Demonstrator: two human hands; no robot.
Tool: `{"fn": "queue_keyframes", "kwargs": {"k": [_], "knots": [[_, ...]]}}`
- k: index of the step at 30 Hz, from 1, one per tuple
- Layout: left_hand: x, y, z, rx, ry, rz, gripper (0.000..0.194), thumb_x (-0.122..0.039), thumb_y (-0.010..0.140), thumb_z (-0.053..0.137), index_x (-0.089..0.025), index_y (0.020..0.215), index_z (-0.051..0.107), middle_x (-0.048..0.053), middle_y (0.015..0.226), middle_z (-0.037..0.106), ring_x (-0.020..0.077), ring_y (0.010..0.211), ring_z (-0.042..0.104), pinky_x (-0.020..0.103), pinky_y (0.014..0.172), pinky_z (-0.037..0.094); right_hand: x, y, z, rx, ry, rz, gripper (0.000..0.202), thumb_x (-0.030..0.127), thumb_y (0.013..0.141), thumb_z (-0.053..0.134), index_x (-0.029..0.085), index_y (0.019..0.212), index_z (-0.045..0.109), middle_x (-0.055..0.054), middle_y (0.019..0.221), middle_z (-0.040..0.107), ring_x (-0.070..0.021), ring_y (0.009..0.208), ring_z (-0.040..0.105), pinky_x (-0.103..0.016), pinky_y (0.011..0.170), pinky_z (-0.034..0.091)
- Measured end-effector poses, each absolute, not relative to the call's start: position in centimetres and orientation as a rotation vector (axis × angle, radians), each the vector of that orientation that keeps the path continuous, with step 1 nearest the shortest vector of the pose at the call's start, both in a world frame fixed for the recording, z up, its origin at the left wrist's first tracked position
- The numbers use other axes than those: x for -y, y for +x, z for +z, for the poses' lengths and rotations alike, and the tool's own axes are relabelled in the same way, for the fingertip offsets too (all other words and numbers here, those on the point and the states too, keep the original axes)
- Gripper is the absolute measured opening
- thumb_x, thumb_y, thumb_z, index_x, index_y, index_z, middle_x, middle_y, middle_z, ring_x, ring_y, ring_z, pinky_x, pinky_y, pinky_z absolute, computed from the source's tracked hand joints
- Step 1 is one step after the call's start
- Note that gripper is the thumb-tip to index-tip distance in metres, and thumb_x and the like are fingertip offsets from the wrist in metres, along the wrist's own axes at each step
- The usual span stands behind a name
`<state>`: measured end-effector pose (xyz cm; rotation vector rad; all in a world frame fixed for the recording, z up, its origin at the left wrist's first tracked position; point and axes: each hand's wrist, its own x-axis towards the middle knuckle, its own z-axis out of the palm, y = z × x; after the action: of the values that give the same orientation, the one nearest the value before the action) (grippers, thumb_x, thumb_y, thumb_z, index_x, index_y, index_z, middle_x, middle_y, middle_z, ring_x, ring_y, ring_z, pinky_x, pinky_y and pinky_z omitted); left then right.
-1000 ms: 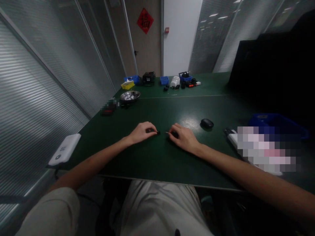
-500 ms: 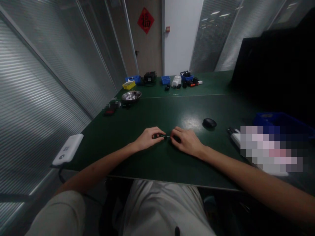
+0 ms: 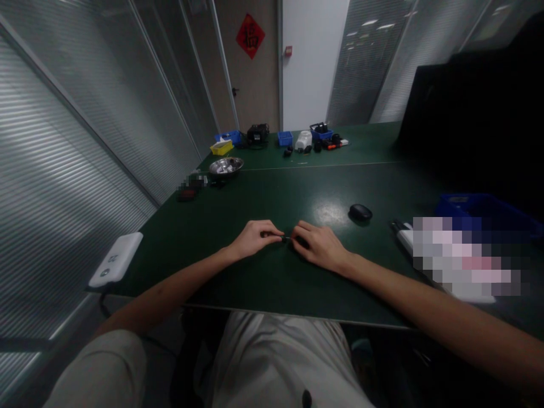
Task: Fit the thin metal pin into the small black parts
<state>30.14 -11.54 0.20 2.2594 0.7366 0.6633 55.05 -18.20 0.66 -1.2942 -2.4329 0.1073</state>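
My left hand (image 3: 254, 239) is closed in a pinch, thumb against fingers, on a small black piece (image 3: 284, 239) low over the green table. My right hand (image 3: 319, 243) faces it from the right, its fingers curled and closed. A short thin metallic shaft (image 3: 288, 238) bridges the narrow gap between the two sets of fingertips. A reddish spot shows where it meets my right fingers; the rest of that thing is hidden in the hand. Right of my right hand lies a black computer mouse (image 3: 360, 212).
A white power bank-like box (image 3: 116, 259) with a cable lies at the left edge. Further back are a metal bowl (image 3: 226, 168), a yellow tray (image 3: 221, 148) and a blue basket (image 3: 285, 139). On the right, a blue bin (image 3: 476, 207) stands near a dark monitor-like shape (image 3: 467, 113).
The whole view has shifted slightly. Both hands keep their pinch, and the black piece shows less beyond my left fingers than before.
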Motion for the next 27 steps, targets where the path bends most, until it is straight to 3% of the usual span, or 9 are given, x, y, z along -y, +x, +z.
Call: {"fn": "queue_keyframes", "kwargs": {"k": [8, 27], "knots": [[11.49, 30.18, 0.0, -0.79, 2.223, 0.672, 0.023, -0.036, 0.092, 0.073, -0.021, 0.108, 0.082, 0.006, 0.095, 0.072, 0.0164, 0.077, 0.061, 0.028, 0.07, 0.046, 17.99, 55.18, 0.49, 2.433, -1.241, 0.151, 0.013, 0.029, 0.104, 0.051, 0.021, 0.105, 0.062, -0.005, 0.101, 0.062, -0.0163, 0.077, 0.059, -0.028, 0.063, 0.035], [12.09, 30.5, 0.26, -0.727, 2.226, 0.664, 0.023, -0.034, 0.092, 0.075, -0.021, 0.109, 0.081, 0.006, 0.099, 0.075, 0.0182, 0.083, 0.067, 0.03, 0.076, 0.051, 17.86, 54.24, 0.43, 2.473, -1.24, 0.117, 0.016, 0.031, 0.106, 0.048, 0.02, 0.106, 0.06, -0.005, 0.1, 0.062, -0.0154, 0.073, 0.057, -0.029, 0.062, 0.033]]}}
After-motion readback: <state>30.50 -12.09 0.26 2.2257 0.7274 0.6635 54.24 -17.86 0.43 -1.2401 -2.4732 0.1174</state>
